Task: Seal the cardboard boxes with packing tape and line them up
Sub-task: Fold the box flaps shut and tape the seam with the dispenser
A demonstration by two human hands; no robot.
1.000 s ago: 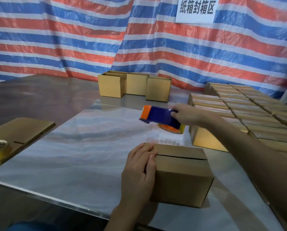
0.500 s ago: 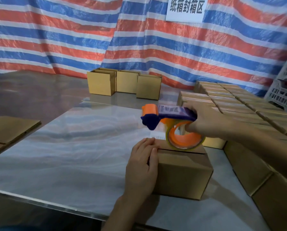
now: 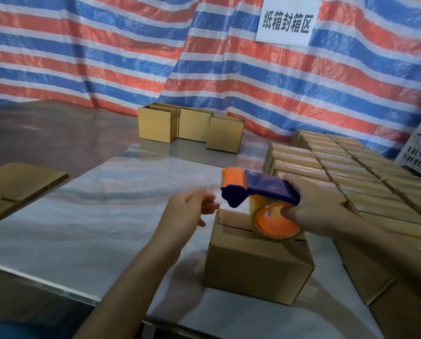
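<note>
I am watching the right hand holding the blue and orange tape dispenser over the cardboard box, its grip clamped around the handle with the fingers curling into the orange tape roll. The roll is touching the box's top near the seam between the flaps. The box is sitting upright near the front right corner of the tabletop. The left hand is hovering just beside the box's far left corner, blurred, its grip loose and holding nothing. Three more boxes are standing in a row at the far edge of the tabletop, and packed rows of boxes are lying along its right edge. A flat cardboard sheet is resting off the left edge.
</note>
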